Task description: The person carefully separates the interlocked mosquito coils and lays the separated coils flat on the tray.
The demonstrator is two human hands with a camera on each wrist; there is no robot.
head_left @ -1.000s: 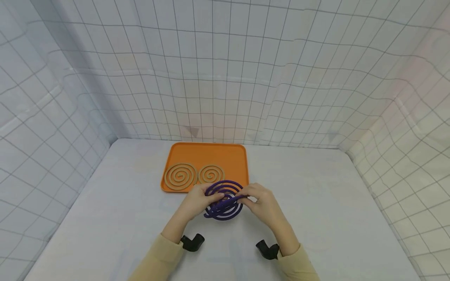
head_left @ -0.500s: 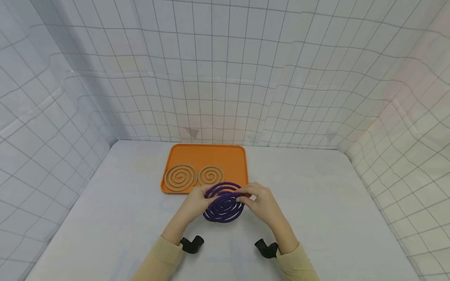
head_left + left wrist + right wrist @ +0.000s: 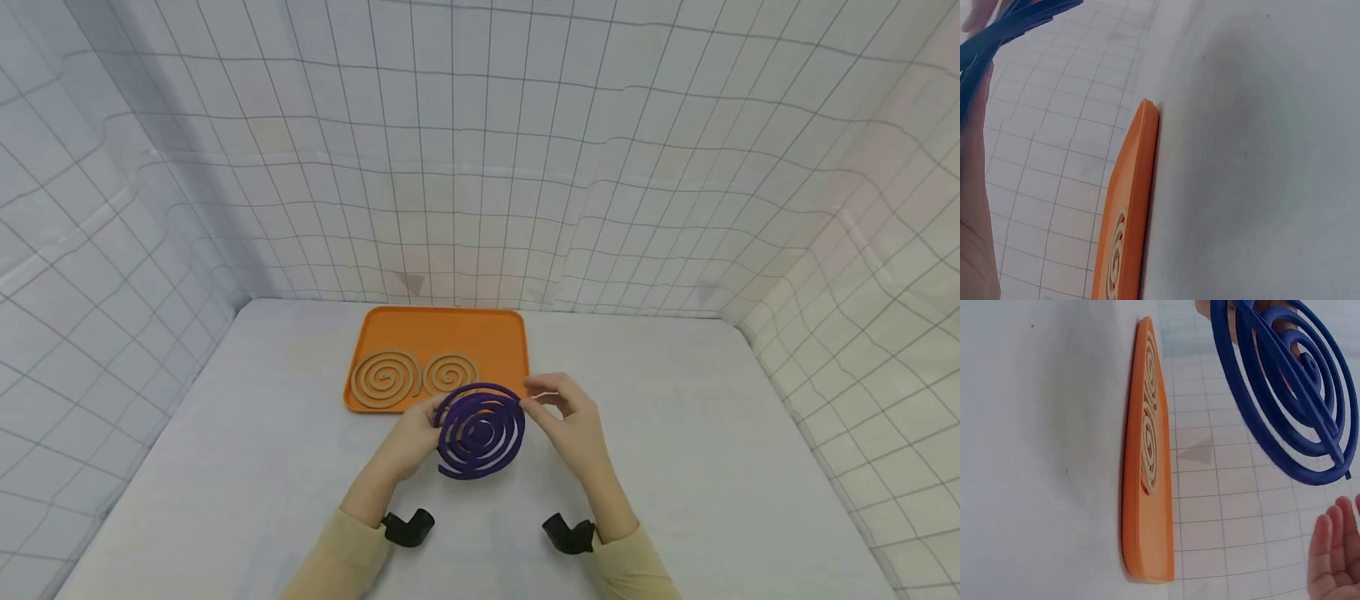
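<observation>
A pair of purple spiral mosquito coils [image 3: 487,462], overlapping and partly nested, is held up above the table in front of the tray. They look blue in the right wrist view, where one coil [image 3: 1235,362] faces the camera and the other crosses it nearly edge-on. My left hand [image 3: 411,442] grips them at their left edge, with its fingers partly hidden behind the spirals. By their right edge is my right hand [image 3: 572,421], thumb tip close to the rim and fingers loosely bent. In the right wrist view its fingers [image 3: 1335,540] show a gap below the coils.
Behind the hands lies an orange tray [image 3: 495,333]. Two beige spiral coils, a larger one [image 3: 384,377] and a smaller one [image 3: 448,372], lie flat along its front side. White gridded sheets [image 3: 480,208] enclose the white table [image 3: 660,417] at the back and sides.
The purple coils have turned from edge-on to face more toward the head camera. My right hand has let go of their right edge and drawn slightly right, while the left keeps its grip.
</observation>
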